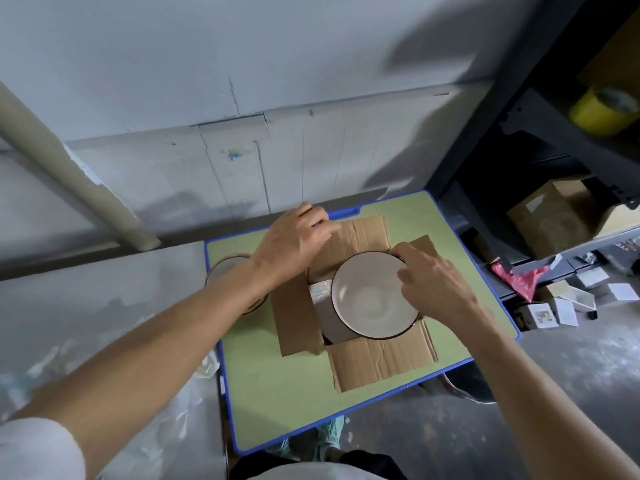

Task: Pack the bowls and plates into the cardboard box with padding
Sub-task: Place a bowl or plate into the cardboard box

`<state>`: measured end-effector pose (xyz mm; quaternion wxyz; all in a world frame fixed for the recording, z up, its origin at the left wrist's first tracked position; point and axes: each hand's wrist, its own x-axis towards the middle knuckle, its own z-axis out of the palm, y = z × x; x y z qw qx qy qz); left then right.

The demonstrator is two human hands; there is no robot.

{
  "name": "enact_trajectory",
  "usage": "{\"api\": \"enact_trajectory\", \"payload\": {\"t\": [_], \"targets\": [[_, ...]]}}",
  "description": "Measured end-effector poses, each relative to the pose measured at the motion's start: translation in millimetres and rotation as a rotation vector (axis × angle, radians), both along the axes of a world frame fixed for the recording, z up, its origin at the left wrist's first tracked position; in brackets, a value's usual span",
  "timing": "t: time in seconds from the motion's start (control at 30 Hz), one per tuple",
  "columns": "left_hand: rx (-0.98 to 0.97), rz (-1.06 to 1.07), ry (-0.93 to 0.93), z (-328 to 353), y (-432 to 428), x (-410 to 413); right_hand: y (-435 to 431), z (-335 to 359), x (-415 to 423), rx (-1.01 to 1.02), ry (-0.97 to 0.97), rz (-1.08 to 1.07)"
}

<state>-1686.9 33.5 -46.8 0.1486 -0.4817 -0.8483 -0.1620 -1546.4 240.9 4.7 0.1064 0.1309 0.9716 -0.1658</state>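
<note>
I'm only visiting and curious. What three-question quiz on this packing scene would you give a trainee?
1. Which hand grips the cream round bowl with a dark rim? A) left hand B) right hand
2. True or false: that bowl lies flat on the green table top.
3. Fill in: the shiny padding inside the brown cardboard box looks like ____ wrap.
Key: 1 B; 2 false; 3 bubble.
</note>
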Motion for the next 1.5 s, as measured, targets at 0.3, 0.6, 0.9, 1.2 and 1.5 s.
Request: {"api": "enact_trajectory", "payload": {"t": [0.3,0.6,0.9,1.2,1.5], "targets": [[0.078,0.286,-0.302,-15.2,-27.2,70.4,-21.8,-58.5,-35.0,-0.050,-0.263,0.008],[-0.020,0.339,-0.290,-23.8,-20.9,94.3,-34.9,-81.7,-29.2,0.058,-0.271,0.003],[-0.488,0.144,-0.187,-8.7,-2.8,110.1,-39.3,-86.5,-18.0,0.158,-0.249,0.004],[-0.927,0.097,-0.354,-5.2,38.4,97.1,-38.3,-85.2,-14.3,0.271,-0.286,0.016],[-0.928,0.133,-0.413,-19.5,49.7,90.9,-36.9,-88.7,-19.4,0.251,-0.289,-0.006]]}}
